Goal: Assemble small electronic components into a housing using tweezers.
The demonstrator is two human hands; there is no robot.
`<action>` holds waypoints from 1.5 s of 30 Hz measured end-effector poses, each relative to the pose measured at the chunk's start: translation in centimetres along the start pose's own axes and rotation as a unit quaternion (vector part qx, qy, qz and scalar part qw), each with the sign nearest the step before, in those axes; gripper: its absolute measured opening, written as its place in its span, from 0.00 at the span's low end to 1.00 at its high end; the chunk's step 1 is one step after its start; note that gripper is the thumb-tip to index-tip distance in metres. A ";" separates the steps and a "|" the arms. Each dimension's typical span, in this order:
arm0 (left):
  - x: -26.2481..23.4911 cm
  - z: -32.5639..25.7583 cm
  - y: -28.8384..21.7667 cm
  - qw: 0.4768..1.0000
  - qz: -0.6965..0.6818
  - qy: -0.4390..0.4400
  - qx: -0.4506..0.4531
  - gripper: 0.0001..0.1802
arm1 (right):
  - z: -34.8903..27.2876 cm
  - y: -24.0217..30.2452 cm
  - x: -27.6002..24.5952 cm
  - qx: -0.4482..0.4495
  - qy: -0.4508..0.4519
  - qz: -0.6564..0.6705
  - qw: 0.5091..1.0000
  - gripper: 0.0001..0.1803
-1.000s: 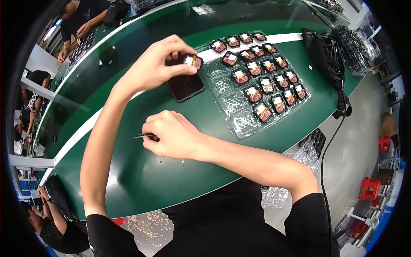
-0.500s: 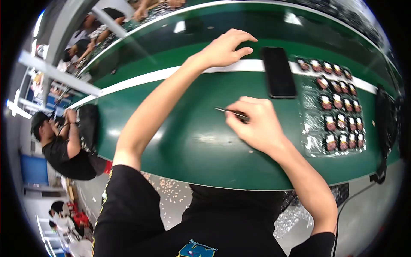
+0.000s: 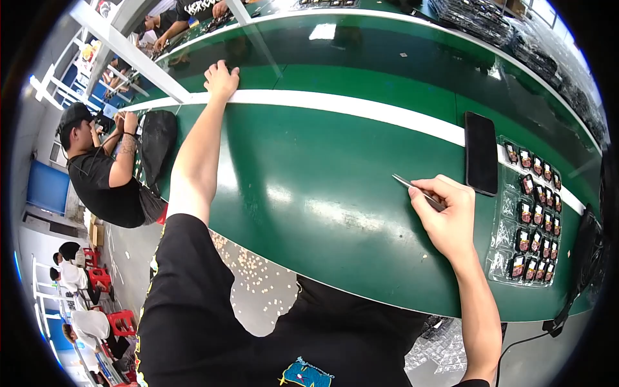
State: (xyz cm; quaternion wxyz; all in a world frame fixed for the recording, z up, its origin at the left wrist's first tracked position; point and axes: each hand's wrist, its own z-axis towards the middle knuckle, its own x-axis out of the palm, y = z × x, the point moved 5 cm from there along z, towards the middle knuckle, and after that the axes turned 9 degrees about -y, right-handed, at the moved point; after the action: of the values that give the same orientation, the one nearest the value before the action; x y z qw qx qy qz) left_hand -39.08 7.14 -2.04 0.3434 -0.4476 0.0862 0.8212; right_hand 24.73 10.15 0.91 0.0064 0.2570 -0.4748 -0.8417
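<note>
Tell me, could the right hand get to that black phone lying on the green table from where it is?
Probably yes. The right hand, holding tweezers, sits just beside the phone, with only bare green table between them.

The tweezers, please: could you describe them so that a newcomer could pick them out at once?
Start at the green table and find the clear tray of small parts near its right end. Beside it rests the right hand, pinching the tweezers: a thin silver sliver, unlike the broad black phone nearby.
</note>
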 end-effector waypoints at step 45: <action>-17.6 -25.9 -23.7 0.772 -0.438 0.231 0.399 0.29 | -0.4 -0.9 -0.4 0.177 -0.039 0.180 0.967 0.07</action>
State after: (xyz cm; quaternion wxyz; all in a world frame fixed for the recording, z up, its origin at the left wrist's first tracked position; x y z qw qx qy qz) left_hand 0.03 4.69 0.68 0.7834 -0.4362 0.2774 0.3451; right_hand 25.43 10.48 0.17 0.0933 0.1310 -0.6547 -0.7386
